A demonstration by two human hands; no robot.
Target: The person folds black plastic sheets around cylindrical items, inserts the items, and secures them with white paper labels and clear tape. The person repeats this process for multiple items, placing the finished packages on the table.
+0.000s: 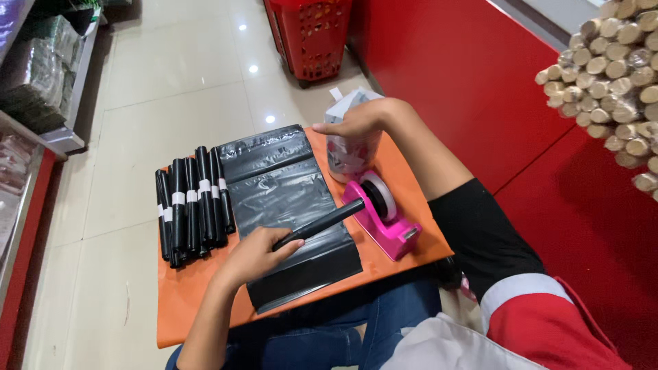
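While left hand (257, 253) grips rolled black bag (319, 225) over flat bag stack (288, 199) at table centre, I see right hand (356, 122), fingers curled, on tape scraps at 1 o'clock; roll prob needs taping w/ pink dispenser (384, 216)

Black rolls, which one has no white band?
The black roll in the left hand, lying across the flat black bags; the rolls at the left are banded.

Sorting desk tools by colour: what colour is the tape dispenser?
Bright pink tape dispenser, seen best in the head view.
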